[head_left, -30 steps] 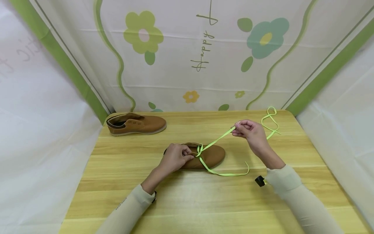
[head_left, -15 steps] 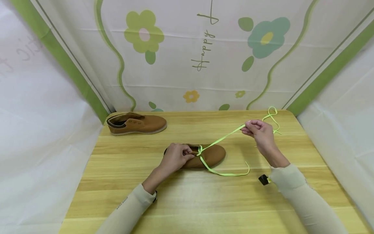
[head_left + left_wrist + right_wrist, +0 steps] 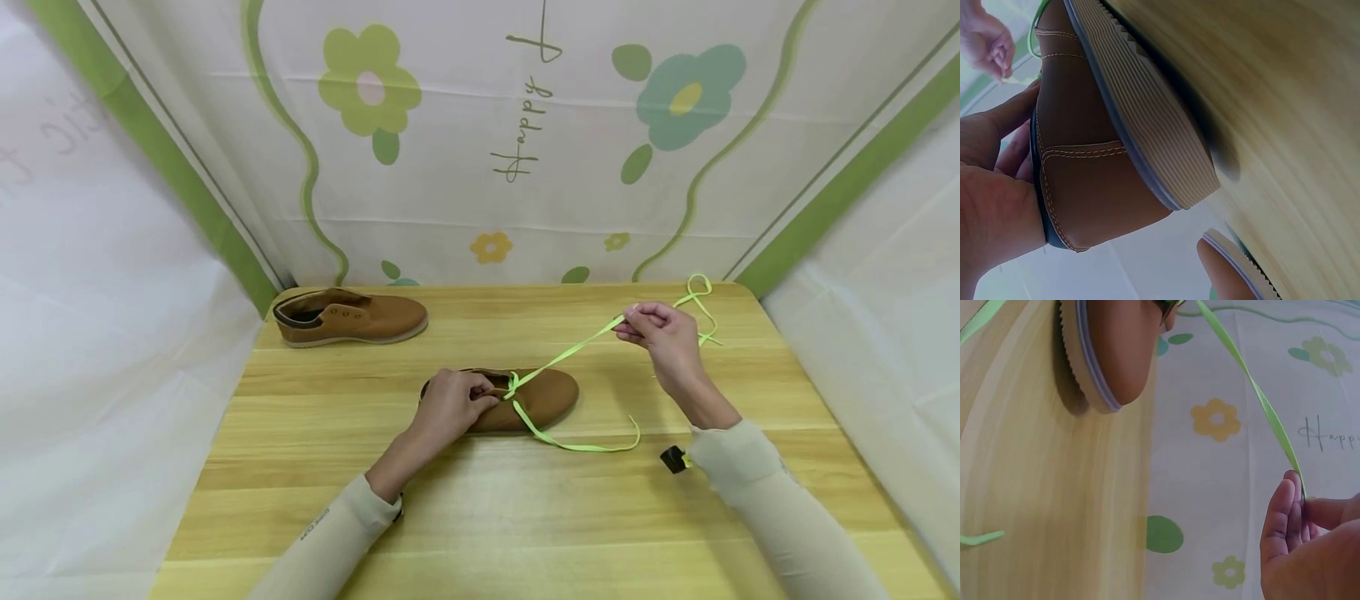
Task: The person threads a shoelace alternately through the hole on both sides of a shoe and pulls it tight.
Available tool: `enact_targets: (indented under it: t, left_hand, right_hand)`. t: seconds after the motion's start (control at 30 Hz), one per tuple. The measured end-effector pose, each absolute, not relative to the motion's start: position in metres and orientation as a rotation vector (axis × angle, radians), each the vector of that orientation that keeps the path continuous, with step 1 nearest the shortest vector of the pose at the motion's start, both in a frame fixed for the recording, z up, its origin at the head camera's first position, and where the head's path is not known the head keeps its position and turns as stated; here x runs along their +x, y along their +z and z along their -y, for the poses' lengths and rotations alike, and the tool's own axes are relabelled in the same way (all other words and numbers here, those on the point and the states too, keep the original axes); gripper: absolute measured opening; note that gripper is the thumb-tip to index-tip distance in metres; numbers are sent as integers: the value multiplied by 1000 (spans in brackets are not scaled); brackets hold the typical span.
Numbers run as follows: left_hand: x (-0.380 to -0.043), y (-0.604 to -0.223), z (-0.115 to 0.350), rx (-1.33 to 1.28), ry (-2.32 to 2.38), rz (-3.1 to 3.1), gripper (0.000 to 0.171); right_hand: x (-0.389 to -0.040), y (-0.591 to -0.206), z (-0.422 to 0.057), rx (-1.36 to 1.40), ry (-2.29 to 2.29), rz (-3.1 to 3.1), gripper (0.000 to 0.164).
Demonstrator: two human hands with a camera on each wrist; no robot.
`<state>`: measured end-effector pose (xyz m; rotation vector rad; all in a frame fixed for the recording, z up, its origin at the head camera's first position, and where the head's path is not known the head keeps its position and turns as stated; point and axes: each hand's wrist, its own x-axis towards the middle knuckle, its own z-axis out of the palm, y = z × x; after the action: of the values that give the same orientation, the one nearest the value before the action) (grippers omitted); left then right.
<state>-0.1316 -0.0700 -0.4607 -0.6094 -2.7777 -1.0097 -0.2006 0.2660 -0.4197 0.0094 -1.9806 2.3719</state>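
Note:
A brown shoe (image 3: 551, 396) lies on the table with its toe to the right. My left hand (image 3: 450, 400) reaches over its opening and pinches the near eyelet flap between thumb and fingers. In the left wrist view the heel and ribbed sole of this shoe (image 3: 1085, 131) fill the middle. A neon green shoelace (image 3: 568, 353) comes out of the front eyelets. Up and to the right of the shoe, my right hand (image 3: 663, 337) pinches one strand, which runs straight from the shoe to the fingertips. The other strand (image 3: 577, 447) curves loosely over the tabletop.
A second brown shoe (image 3: 375, 321), with bare eyelets, stands at the back left. Behind my right hand, a loop of green lace (image 3: 702, 307) lies at the table's (image 3: 480, 533) back right. Fabric walls (image 3: 450, 183) enclose the back and sides.
My right hand has moved right and slightly up with the strand, then a little back left. The small lace loop at the eyelets has become smaller. The left hand stays at the flap.

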Motion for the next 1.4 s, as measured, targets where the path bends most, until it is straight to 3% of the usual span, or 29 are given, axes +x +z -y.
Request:
enact_targets:
  t: [0.23, 0.5, 0.67, 1.1, 1.4]
  left_hand:
    - [-130, -460, 68, -613, -955, 2783, 8]
    - [-130, -459, 69, -621, -938, 2772, 12]
    - [-130, -456, 68, -626, -907, 2771, 13]
    - [-124, -451, 71, -590, -813, 2815, 12]
    - [-128, -449, 76, -628, -849, 2659, 6]
  right_hand:
    - [-188, -403, -251, 194, 2412, 2053, 5]
    - [-166, -389, -219, 465, 2228, 2432, 20]
    - [-152, -386, -200, 565, 2099, 2658, 19]
    - [-113, -441, -151, 1031, 1866, 2826, 3]
    - [-99, -467, -132, 1237, 1552, 2872, 6]
